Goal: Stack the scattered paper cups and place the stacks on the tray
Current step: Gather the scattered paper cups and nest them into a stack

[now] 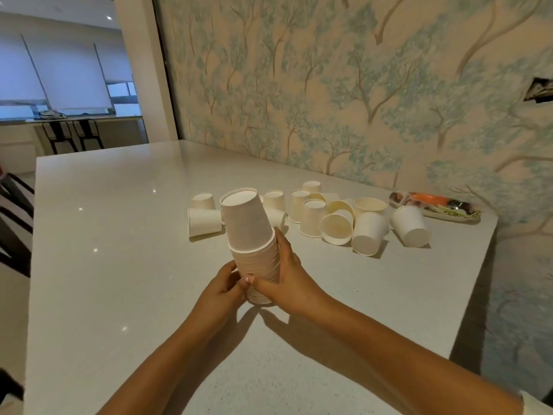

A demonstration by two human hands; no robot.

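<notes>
An upside-down stack of white paper cups (pixel 250 235) stands tilted in the middle of the white table, its lower end touching the tabletop. My left hand (pixel 223 290) grips the stack's lower left side. My right hand (pixel 288 280) wraps its right side, thumb across the front. Behind it lie several scattered paper cups (pixel 329 218), some upside down, some on their sides, one upright. A patterned tray (pixel 435 206) sits at the far right by the wall, partly hidden by a tipped cup (pixel 410 226).
The white table (pixel 119 265) runs from the wallpapered wall on the right to an open edge on the left. Dark chairs (pixel 15 223) stand off the left edge. A counter with stools (pixel 71 136) lies farther back.
</notes>
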